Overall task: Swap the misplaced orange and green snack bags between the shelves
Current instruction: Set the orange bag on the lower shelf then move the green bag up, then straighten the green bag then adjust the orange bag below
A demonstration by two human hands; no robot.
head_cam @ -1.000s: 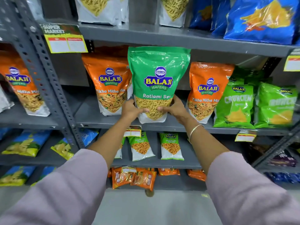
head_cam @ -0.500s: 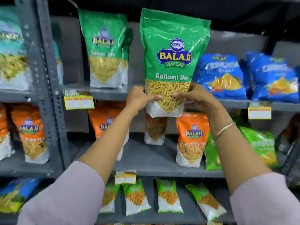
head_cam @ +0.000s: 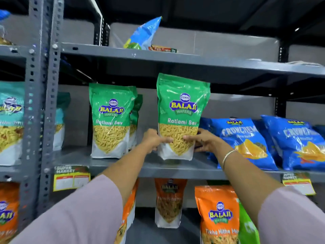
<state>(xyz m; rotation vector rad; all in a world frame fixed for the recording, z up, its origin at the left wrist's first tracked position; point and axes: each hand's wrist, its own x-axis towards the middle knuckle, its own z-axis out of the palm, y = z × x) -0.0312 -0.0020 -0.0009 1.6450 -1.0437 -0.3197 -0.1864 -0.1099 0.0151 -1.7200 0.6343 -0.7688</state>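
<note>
A green Ratlami Sev snack bag [head_cam: 181, 110] stands upright on the grey middle shelf [head_cam: 158, 168], its base at the shelf surface. My left hand [head_cam: 153, 140] grips its lower left edge and my right hand [head_cam: 202, 140] grips its lower right edge. To its left stand matching green bags [head_cam: 110, 118]. On the shelf below are orange Tikha Mitha Mix bags [head_cam: 218, 213] and one further back [head_cam: 169, 201].
Blue Crunchem bags [head_cam: 246, 138] lean just right of the held bag. A grey upright post [head_cam: 42, 103] divides off the left bay with teal bags [head_cam: 10, 120]. A blue packet [head_cam: 144, 35] lies on the top shelf. Yellow price tags [head_cam: 71, 178] hang from the shelf edge.
Both hands lifted the green bag from the orange-bag shelf up to the shelf above and set it down beside the other green bags. The camera tilted upward.
</note>
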